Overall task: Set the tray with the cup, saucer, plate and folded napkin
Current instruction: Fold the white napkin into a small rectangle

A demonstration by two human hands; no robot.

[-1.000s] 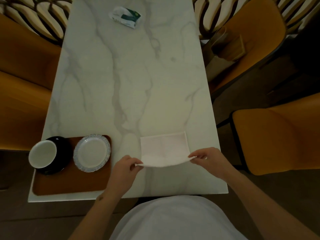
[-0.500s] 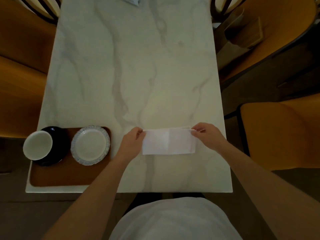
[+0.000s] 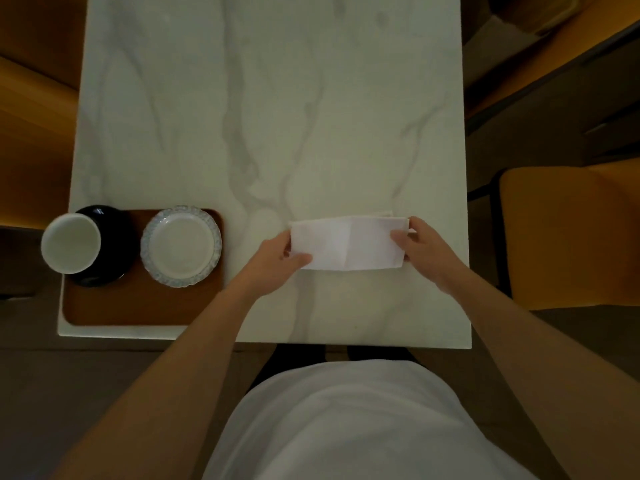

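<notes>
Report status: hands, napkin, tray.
Left hand and right hand pinch folded white paper napkin ends over white marble table. Brown wooden tray holds cup, saucer, plate. Nothing between.

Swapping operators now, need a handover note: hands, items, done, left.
Left hand and right hand each pinch an end of the napkin, folded to a strip on the table.
Cup sits on the black saucer, plate beside it, all on the tray.
Done: cup, saucer, plate placed.
Left: finish folding, put napkin on tray.
</notes>
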